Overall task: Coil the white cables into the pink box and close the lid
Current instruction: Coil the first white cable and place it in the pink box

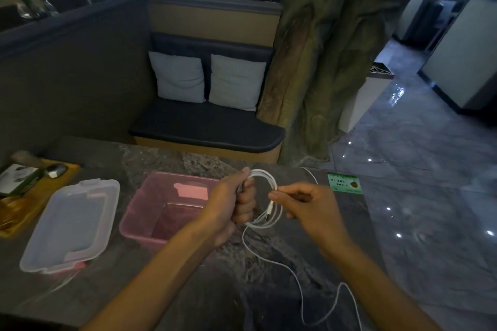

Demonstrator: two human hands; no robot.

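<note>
lighting: dim indoor, cool cast; far left plants nearly black. brightest area: far right corridor. glare: small white point reflections and a streak on the glossy floor (419, 169) at right. shadows: soft, faint on the table (166, 290). distortion: wide-angle bending at the edges. focus: slight softness overall, near forearms blurred, noise in dark zones.
</note>
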